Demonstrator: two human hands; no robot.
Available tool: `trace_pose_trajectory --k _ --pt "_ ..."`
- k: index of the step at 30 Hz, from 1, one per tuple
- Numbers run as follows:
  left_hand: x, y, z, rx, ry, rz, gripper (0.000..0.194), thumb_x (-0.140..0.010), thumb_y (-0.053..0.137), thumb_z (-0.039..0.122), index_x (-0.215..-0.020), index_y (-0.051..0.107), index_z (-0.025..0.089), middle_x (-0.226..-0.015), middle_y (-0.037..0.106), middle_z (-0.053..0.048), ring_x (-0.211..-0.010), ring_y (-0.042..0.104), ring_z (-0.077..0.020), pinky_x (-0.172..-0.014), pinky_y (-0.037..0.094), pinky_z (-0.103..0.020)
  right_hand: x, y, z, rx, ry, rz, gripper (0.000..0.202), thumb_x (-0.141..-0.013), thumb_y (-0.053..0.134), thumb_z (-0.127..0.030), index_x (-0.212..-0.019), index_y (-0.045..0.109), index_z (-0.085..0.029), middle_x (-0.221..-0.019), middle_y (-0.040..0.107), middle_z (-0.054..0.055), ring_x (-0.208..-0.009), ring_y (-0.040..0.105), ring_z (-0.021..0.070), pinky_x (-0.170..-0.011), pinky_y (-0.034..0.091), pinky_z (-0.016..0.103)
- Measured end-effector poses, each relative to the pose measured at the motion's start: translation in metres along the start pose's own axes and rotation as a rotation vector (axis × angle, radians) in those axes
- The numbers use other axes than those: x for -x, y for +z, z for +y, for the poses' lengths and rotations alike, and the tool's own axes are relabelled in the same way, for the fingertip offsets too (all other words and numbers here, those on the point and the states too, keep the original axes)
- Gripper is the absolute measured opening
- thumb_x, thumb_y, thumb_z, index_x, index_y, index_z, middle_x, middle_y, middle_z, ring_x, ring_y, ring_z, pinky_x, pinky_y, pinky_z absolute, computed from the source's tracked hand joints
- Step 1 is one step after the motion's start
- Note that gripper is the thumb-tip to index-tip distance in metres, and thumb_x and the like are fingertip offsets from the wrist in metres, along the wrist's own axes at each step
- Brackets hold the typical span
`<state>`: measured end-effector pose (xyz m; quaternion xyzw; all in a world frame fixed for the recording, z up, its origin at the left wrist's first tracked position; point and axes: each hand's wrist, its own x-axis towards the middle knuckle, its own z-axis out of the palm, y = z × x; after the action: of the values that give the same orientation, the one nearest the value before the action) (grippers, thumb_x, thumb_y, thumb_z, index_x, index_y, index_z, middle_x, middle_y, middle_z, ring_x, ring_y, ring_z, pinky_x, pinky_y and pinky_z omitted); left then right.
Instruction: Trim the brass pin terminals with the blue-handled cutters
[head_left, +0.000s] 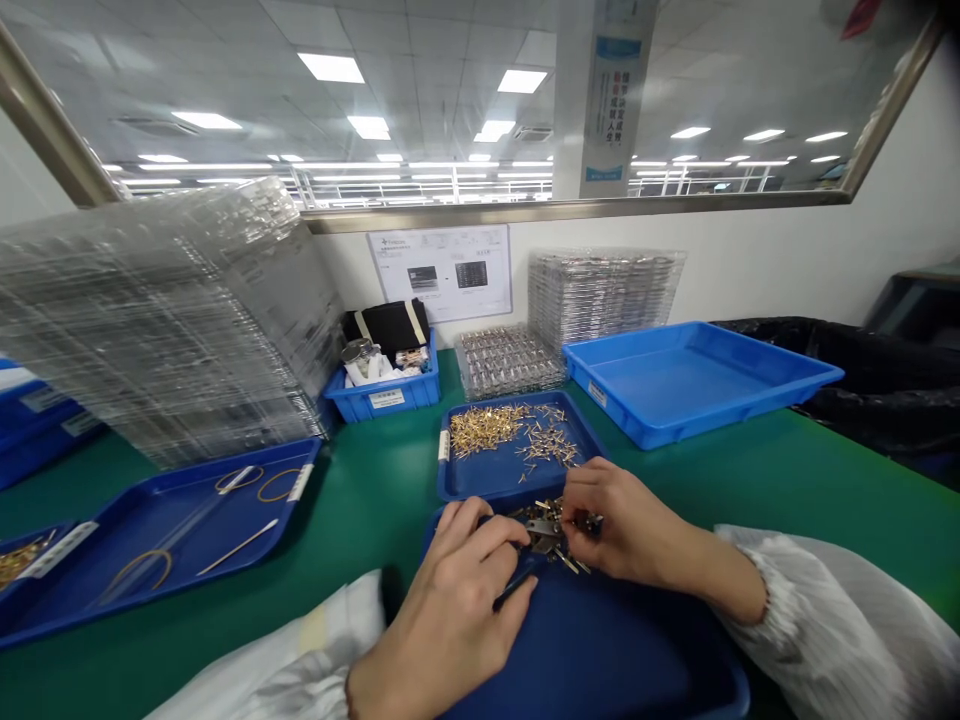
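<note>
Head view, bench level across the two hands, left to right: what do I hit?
White-tipped stick → left hand → head of the metal tool → right hand → white right sleeve. Left sleeve skipped: it overlaps the stick's span.

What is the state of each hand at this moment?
Left hand: closed on a plier-like tool.
Right hand: curled beside the tool's head; whether it grips something cannot be told.
</note>
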<state>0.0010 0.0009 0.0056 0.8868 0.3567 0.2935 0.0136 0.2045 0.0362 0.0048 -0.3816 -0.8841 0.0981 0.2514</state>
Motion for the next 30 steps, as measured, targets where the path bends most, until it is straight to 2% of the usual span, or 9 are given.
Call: trace_pose_trajectory --k 5,10,12,16,18,20,22,25,30 --pt "-0.001 0.002 -0.002 0.043 -0.075 0.041 0.012 -0.074 0.057 0.014 -0.064 0.051 0.017 -0.088 0.061 -0.002 -0.081 0.052 -0.0192 -0.076 0.043 -0.040 0.000 -0.003 0.003 -0.145 0.010 0.002 0.008 -0.078 0.052 -0.012 -0.072 0.056 -0.016 -0.070 0.055 0.001 -0.063 0.050 0.0108 -0.059 0.037 0.022" --pt "-0.002 0.004 -0.008 -0.032 -0.190 0.133 0.017 -0.073 0.058 0.016 -0.061 0.046 0.017 -0.087 0.062 -0.003 -0.081 0.054 -0.0206 -0.071 0.045 -0.040 -0.003 0.000 0.012 -0.165 0.106 0.266 0.016 -0.083 0.046 -0.011 -0.096 0.055 -0.015 -0.087 0.057 0.005 -0.079 0.053 0.0139 -0.071 0.042 0.025" --pt "-0.002 0.004 -0.010 -0.075 -0.251 0.177 0.019 -0.073 0.057 0.018 -0.060 0.044 0.018 -0.088 0.062 -0.004 -0.081 0.054 -0.0215 -0.071 0.045 -0.041 -0.003 0.001 0.010 -0.152 0.058 0.166 0.021 -0.082 0.050 -0.015 -0.103 0.054 -0.015 -0.093 0.058 0.006 -0.085 0.053 0.0152 -0.077 0.042 0.027" --pt "-0.003 0.003 -0.010 -0.110 -0.303 0.218 0.022 -0.073 0.057 0.019 -0.057 0.042 0.018 -0.088 0.063 -0.004 -0.080 0.055 -0.0217 -0.070 0.046 -0.042 -0.001 0.004 -0.003 -0.048 -0.170 -0.191 0.034 -0.082 0.054 -0.026 -0.116 0.051 -0.021 -0.114 0.054 0.006 -0.106 0.045 0.0199 -0.091 0.034 0.035" --pt "-0.003 0.003 -0.010 -0.109 -0.300 0.215 0.022 -0.073 0.057 0.018 -0.057 0.041 0.018 -0.087 0.063 -0.004 -0.079 0.056 -0.0211 -0.070 0.047 -0.040 -0.002 0.007 -0.008 0.029 -0.218 -0.273 0.035 -0.085 0.051 -0.026 -0.119 0.049 -0.024 -0.122 0.049 0.006 -0.112 0.041 0.0217 -0.093 0.031 0.039" --pt "-0.003 0.003 -0.009 -0.108 -0.300 0.199 0.022 -0.072 0.058 0.018 -0.057 0.041 0.018 -0.087 0.063 -0.003 -0.079 0.056 -0.0208 -0.069 0.047 -0.039 -0.003 0.010 -0.008 0.086 -0.187 -0.280 0.029 -0.086 0.048 -0.021 -0.114 0.053 -0.023 -0.118 0.051 0.007 -0.108 0.044 0.0210 -0.090 0.033 0.038" --pt "-0.002 0.003 -0.010 -0.105 -0.300 0.182 0.023 -0.072 0.058 0.018 -0.057 0.040 0.018 -0.087 0.063 -0.003 -0.079 0.056 -0.0206 -0.068 0.047 -0.039 -0.004 0.012 -0.004 0.140 -0.111 -0.256 0.020 -0.085 0.046 -0.015 -0.098 0.061 -0.019 -0.103 0.057 0.007 -0.094 0.050 0.0187 -0.083 0.037 0.033" --pt "-0.002 0.004 -0.011 -0.096 -0.294 0.163 0.023 -0.072 0.058 0.018 -0.058 0.039 0.018 -0.088 0.063 -0.003 -0.079 0.056 -0.0206 -0.069 0.047 -0.039 -0.003 0.012 0.004 0.154 -0.033 -0.198 0.017 -0.083 0.046 -0.012 -0.077 0.061 -0.016 -0.083 0.057 0.006 -0.078 0.052 0.0158 -0.074 0.039 0.028" --pt "-0.001 0.006 -0.012 -0.089 -0.291 0.102 0.022 -0.071 0.059 0.017 -0.059 0.040 0.018 -0.088 0.062 -0.003 -0.079 0.055 -0.0207 -0.070 0.046 -0.040 0.001 0.008 0.006 -0.084 0.027 -0.061 0.011 -0.076 0.049 -0.007 -0.078 0.056 -0.015 -0.077 0.056 0.002 -0.067 0.051 0.0116 -0.062 0.039 0.022"
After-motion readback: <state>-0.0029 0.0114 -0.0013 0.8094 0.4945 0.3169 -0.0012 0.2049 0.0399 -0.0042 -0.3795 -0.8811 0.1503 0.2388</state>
